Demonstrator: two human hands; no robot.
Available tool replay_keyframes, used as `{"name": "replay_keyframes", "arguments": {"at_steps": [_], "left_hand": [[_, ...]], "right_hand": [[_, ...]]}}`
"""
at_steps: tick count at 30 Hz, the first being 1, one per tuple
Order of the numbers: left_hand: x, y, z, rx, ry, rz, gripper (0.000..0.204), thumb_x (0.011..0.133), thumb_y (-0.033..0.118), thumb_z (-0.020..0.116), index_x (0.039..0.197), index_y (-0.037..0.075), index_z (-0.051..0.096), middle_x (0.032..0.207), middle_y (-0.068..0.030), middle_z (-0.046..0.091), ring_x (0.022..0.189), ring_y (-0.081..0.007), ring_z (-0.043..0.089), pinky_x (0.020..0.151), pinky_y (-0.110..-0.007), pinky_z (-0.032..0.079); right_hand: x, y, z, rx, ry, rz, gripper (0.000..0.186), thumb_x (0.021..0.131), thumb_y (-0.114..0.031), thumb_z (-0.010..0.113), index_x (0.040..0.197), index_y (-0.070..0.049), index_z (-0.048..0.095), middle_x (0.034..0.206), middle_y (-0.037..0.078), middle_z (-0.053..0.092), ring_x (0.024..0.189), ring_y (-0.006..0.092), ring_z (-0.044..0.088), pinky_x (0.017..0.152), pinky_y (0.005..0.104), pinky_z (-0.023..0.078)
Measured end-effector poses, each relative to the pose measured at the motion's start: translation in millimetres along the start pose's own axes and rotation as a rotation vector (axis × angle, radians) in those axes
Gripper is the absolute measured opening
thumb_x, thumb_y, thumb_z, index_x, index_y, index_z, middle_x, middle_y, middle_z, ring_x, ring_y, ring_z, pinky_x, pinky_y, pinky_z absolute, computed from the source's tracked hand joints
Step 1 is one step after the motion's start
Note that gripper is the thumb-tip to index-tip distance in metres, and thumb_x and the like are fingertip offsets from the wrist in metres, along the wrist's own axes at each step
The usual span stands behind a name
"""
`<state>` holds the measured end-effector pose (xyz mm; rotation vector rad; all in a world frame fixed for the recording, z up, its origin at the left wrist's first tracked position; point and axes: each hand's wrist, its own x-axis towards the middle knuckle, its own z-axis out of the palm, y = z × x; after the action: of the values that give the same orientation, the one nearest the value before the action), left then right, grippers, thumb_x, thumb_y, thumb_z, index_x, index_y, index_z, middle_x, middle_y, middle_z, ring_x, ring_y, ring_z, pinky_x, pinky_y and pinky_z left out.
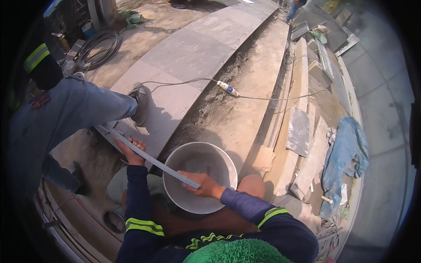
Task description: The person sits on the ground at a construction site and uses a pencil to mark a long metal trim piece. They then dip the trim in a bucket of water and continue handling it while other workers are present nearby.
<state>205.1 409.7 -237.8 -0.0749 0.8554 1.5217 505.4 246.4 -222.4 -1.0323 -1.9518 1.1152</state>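
Observation:
A long, narrow grey bar (pixel 153 161), which looks like a metal straightedge, slants across in front of me. My left hand (pixel 130 151) is closed around it partway along, close to the edge of a grey stone slab (pixel 131 81). The bar's near end is in my right hand (pixel 205 185), fingers wrapped over it above a wide grey bucket (pixel 224 166). The bucket stands between my knees, with greyish residue inside. The bar's far end rests at the slab's near edge, by a co-worker's shoe (pixel 141 105).
A co-worker's jeans-clad leg (pixel 87 103) is close on my left. A cable with a white-and-blue connector (pixel 228 88) crosses the slabs and trench. Stone offcuts (pixel 298 130) and a blue sheet (pixel 344 162) lie at right. Coiled hose (pixel 100 48) lies at far left.

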Motion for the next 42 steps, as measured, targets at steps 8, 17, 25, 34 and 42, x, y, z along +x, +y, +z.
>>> {"name": "replay_keyframes", "arguments": {"at_steps": [8, 17, 25, 34, 42], "left_hand": [[3, -2, 10, 0.01, -0.002, 0.047, 0.078, 0.09, 0.095, 0.045, 0.078, 0.018, 0.052, 0.056, 0.0016, 0.046, 0.043, -0.0178, 0.05, 0.039, -0.031, 0.041], [1, -3, 15, 0.051, 0.083, 0.077, 0.084, 0.081, 0.101, 0.047, 0.087, 0.017, 0.046, 0.059, 0.0009, 0.041, 0.044, -0.0173, 0.046, 0.041, -0.032, 0.038], [-7, -3, 17, 0.006, 0.094, 0.071, 0.08, 0.086, 0.097, 0.048, 0.081, 0.018, 0.047, 0.055, 0.0014, 0.042, 0.042, -0.0167, 0.047, 0.039, -0.033, 0.038], [-1, -5, 13, 0.0, 0.059, 0.072, 0.08, 0.085, 0.097, 0.05, 0.083, 0.017, 0.048, 0.057, 0.0009, 0.042, 0.043, -0.0173, 0.047, 0.039, -0.033, 0.037], [-3, -3, 17, -0.007, 0.09, 0.07, 0.08, 0.086, 0.097, 0.049, 0.082, 0.017, 0.049, 0.056, 0.0002, 0.043, 0.043, -0.0179, 0.048, 0.039, -0.033, 0.038]], "right_hand": [[9, 1, -7, 0.064, 0.007, -0.032, 0.057, 0.098, -0.019, 0.072, 0.152, -0.01, 0.058, 0.131, 0.019, 0.073, 0.113, 0.0387, 0.073, 0.096, 0.0424, 0.06], [12, -16, -8, -0.045, -0.035, 0.084, 0.057, 0.095, -0.014, 0.075, 0.15, -0.009, 0.061, 0.133, 0.02, 0.073, 0.12, 0.0374, 0.072, 0.1, 0.041, 0.059], [12, -10, -8, -0.048, 0.003, 0.005, 0.055, 0.094, -0.011, 0.077, 0.147, -0.004, 0.063, 0.131, 0.022, 0.073, 0.121, 0.0375, 0.072, 0.099, 0.0407, 0.06], [13, -9, -9, -0.045, 0.017, 0.017, 0.053, 0.094, -0.012, 0.076, 0.146, -0.006, 0.064, 0.129, 0.023, 0.074, 0.118, 0.0376, 0.073, 0.098, 0.0404, 0.06], [12, -11, -9, -0.038, 0.01, 0.015, 0.056, 0.093, -0.011, 0.077, 0.147, -0.006, 0.063, 0.127, 0.023, 0.074, 0.116, 0.0378, 0.074, 0.096, 0.0409, 0.061]]}}
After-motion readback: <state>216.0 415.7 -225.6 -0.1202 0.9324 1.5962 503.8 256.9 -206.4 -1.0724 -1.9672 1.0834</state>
